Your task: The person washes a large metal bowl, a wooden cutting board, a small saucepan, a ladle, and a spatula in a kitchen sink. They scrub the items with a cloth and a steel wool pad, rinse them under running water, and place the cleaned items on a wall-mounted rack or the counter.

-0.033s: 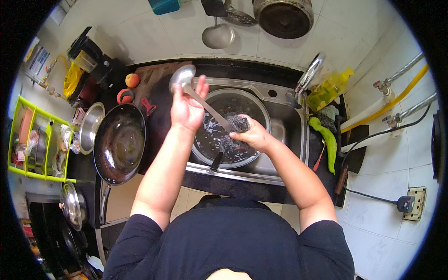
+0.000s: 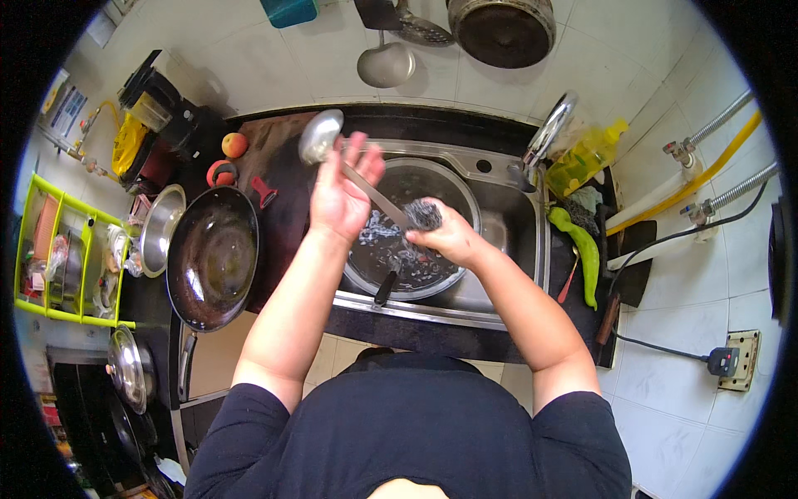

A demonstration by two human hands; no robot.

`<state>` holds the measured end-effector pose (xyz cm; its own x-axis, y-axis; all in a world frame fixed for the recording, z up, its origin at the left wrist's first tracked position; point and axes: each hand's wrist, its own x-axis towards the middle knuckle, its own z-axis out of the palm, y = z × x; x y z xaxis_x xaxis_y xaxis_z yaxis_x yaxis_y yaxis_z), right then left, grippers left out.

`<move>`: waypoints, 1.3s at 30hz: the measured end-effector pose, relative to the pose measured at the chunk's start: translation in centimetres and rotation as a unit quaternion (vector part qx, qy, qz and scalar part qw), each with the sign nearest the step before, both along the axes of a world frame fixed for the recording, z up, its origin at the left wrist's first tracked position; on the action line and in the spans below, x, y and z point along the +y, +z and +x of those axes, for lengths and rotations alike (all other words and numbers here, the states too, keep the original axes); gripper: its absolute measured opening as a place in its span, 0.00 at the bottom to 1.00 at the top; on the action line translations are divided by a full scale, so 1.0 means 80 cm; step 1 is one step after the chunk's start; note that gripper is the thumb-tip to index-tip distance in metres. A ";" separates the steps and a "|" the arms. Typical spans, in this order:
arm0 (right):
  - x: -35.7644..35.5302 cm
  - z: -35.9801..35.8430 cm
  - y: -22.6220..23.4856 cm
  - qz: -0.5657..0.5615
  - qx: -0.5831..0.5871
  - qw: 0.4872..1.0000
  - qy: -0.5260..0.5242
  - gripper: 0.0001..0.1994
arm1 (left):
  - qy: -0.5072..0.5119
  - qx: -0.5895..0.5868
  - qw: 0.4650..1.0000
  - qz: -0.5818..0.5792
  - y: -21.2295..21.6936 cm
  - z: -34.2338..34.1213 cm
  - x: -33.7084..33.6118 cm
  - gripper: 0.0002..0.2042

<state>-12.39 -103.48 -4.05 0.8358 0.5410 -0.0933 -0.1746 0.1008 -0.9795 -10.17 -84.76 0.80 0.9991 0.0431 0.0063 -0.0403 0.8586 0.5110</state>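
Note:
A metal ladle (image 2: 321, 137) slants above the wash basin, its bowl up at the left and its handle running down to the right. My left hand (image 2: 339, 208) supports it near the bowl, palm up, the handle crossing between thumb and loosely raised fingers. Bunched in my right hand (image 2: 451, 236) is a dark wire scourer (image 2: 423, 215), pressed at the handle's lower end. Beneath both hands, a round metal basin (image 2: 474, 195) of murky, sudsy water sits in the steel sink (image 2: 515, 229). A black-handled utensil (image 2: 386, 288) leans over the basin's near rim, its other end hidden under water.
Left of the sink lie a black frying pan (image 2: 214, 258), a red peeler (image 2: 264, 192) and a metal bowl (image 2: 165, 229). A tap (image 2: 553, 129) rises at the back right, near a yellow-green bottle (image 2: 586, 160) and a long green gourd (image 2: 582, 254). Cookware hangs above.
My left fingers have shifted slightly right against the ladle. My right hand has turned a little, showing more of the scourer, and the suds have drifted.

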 end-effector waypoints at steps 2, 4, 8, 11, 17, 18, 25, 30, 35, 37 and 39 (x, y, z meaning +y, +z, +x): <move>0.014 0.001 0.034 0.001 0.021 1.000 -0.016 0.23 | -0.026 0.015 0.998 0.061 0.013 -0.010 -0.013 0.13; 0.009 -0.008 0.027 -0.013 0.028 0.999 -0.011 0.23 | 0.022 0.028 0.997 0.075 0.024 -0.012 -0.014 0.11; -0.017 -0.020 0.015 -0.062 0.038 0.997 0.020 0.25 | 0.078 0.020 0.992 0.095 0.024 -0.012 -0.001 0.12; -0.002 -0.009 0.007 -0.109 -0.139 0.984 0.000 0.28 | 0.091 0.052 0.991 0.084 0.005 -0.020 -0.016 0.10; 0.027 -0.011 0.010 -0.119 -0.001 0.993 -0.016 0.21 | 0.024 0.023 0.986 0.164 -0.004 -0.020 -0.021 0.10; 0.024 -0.019 0.003 -0.105 -0.094 0.990 -0.002 0.19 | 0.008 0.044 0.986 0.163 -0.012 -0.011 -0.006 0.10; -0.051 -0.057 -0.078 -0.308 -0.236 0.920 -0.056 0.25 | -0.223 0.227 0.802 0.506 -0.109 0.003 0.053 0.10; -0.067 -0.081 -0.044 -0.275 -0.168 0.939 -0.120 0.20 | -0.264 0.066 0.453 0.849 -0.238 0.008 0.065 0.11; -0.068 -0.085 -0.017 -0.151 0.135 0.958 -0.200 0.16 | -0.174 0.071 0.378 0.907 -0.253 -0.034 0.044 0.10; -0.077 -0.092 -0.040 -0.215 0.060 0.955 -0.197 0.16 | -0.046 -0.092 0.366 0.925 -0.232 -0.058 0.031 0.11; -0.077 -0.094 -0.044 -0.203 0.061 0.953 -0.216 0.17 | -0.145 -0.041 0.439 0.886 -0.237 -0.074 0.014 0.15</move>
<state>-19.88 -109.60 -7.57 0.9417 0.0473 -0.3332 -0.3184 -0.1947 -0.9277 -16.11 -83.61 -18.15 0.9541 -0.2308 -0.1908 -0.1410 -0.9083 0.3939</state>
